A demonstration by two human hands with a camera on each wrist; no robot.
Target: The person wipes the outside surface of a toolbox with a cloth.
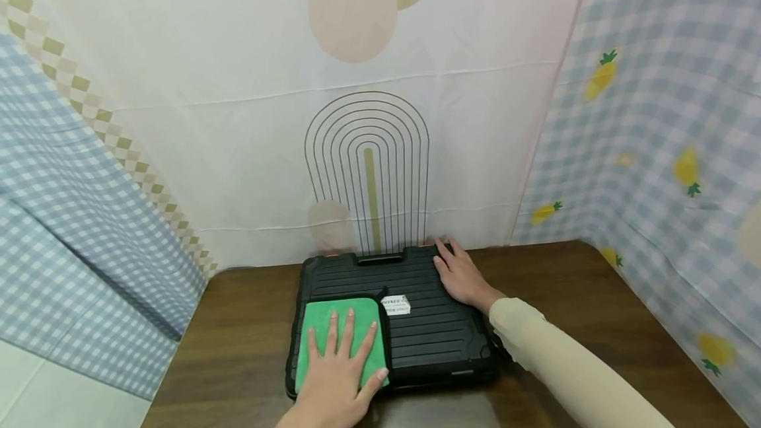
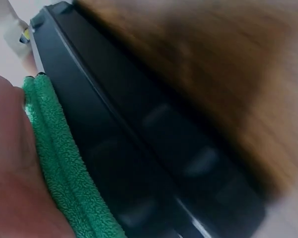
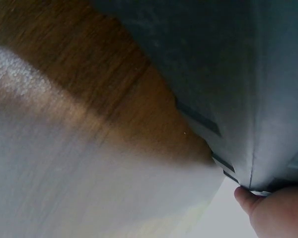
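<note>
A black ribbed plastic case (image 1: 428,332) lies flat on the wooden table, its handle side towards the back. On the left part of its lid is a folded green cloth (image 1: 370,312) with dark edging. My left hand (image 1: 335,378) presses flat on this cloth, fingers straight and spread. My right hand (image 1: 464,277) rests on the case's far right corner with its fingers extended. In the left wrist view the thick cloth (image 2: 64,158) sits between hand and case (image 2: 119,124). The right wrist view shows part of the right hand (image 3: 283,213) touching the case edge.
A white label (image 1: 396,304) is on the lid beside the cloth. Brown wooden tabletop (image 1: 244,322) surrounds the case. A patterned curtain (image 1: 255,170) hangs right behind the table, with checked curtains (image 1: 642,150) at both sides.
</note>
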